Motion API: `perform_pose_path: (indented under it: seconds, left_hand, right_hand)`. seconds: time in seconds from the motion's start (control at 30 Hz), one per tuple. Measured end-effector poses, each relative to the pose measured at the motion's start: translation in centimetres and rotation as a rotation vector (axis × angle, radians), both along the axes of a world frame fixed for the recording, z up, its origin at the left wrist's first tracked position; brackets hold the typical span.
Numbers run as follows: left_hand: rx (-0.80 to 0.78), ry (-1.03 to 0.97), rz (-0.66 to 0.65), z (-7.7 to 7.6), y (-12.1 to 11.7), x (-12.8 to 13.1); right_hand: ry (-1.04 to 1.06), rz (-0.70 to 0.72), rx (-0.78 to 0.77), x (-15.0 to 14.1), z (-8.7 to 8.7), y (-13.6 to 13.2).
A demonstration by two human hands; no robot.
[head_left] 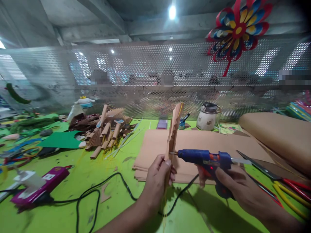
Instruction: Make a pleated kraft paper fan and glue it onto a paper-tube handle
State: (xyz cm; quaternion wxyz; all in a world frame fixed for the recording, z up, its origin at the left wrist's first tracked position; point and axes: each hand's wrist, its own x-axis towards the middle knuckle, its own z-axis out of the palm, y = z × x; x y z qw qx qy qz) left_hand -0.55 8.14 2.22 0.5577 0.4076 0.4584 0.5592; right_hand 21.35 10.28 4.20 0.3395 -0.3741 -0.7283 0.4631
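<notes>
On my feed, the left hand point(159, 173) pinches the folded paper point(173, 129) upright over the table point(121, 210), presumably steadying it for the glue gun point(194, 156) gripped in the right hand point(240, 187); I can't be sure the nozzle point(174, 153) touches.

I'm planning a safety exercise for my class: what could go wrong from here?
The left hand pinches the folded brown paper close to the tip of the glue gun, whose red light is lit, so it might get burned. The black cord loops across the table and passes beneath the left forearm; a snag could jerk the glue gun in the right hand.
</notes>
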Motion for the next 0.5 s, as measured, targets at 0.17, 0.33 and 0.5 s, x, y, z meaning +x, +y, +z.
perform_pose_path:
  seconds: [0.17, 0.33, 0.5]
  left_hand:
    - [-0.024, -0.071, -0.018, -0.1, 0.2, -0.1]
    - [-0.097, -0.289, 0.029, -0.1, 1.3, -1.1]
    - [-0.001, -0.285, 0.066, 0.2, 2.2, -2.3]
  right_hand:
    - [0.01, 0.023, 0.01, 0.0, 0.6, -0.1]
    - [0.029, -0.144, 0.005, 0.5, -0.7, 0.8]
    - [-0.067, -0.384, 0.089, -0.2, -1.3, 2.5]
